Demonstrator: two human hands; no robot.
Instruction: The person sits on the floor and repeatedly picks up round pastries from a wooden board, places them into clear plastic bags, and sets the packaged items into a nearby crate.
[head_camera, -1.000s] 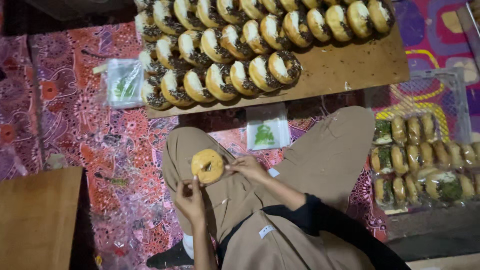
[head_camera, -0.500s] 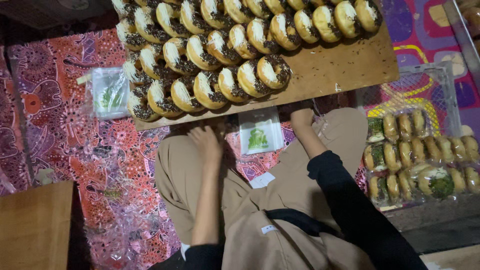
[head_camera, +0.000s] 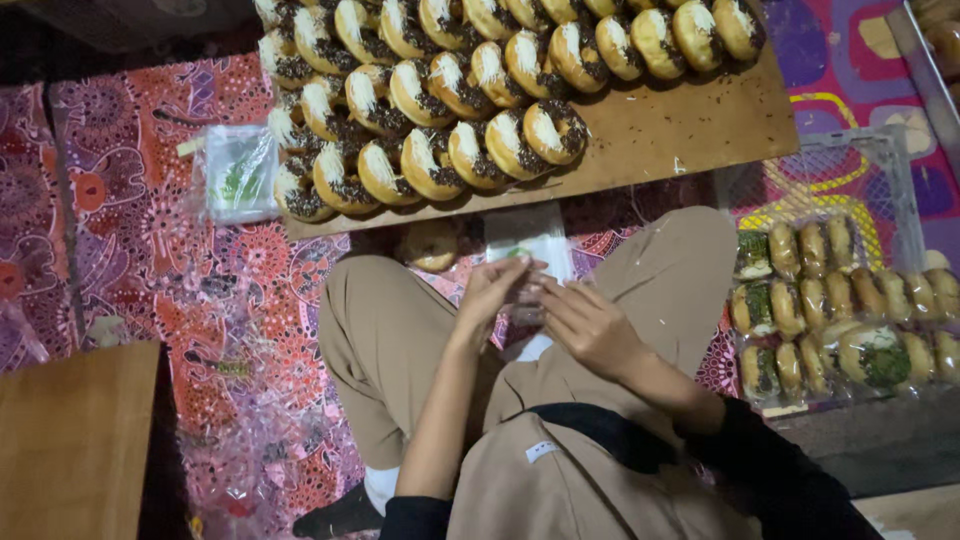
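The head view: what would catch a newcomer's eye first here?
First, the rows of topped doughnuts on the wooden board at the top. Then the left hand and right hand, meeting over a small clear bag above the lap. At right lie wrapped doughnuts.

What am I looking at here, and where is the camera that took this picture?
There is no machine: a person sits cross-legged on a patterned mat, and a camera worn on their head looks down at their own lap. The left hand and right hand meet in front of the knees, fingering a small clear plastic bag; how firmly they grip it is hard to tell. Beyond them a wooden board carries rows of iced doughnuts. One plain doughnut lies on the mat by the left knee. A stack of clear bags lies to the left, and a wire basket of wrapped doughnuts stands to the right.
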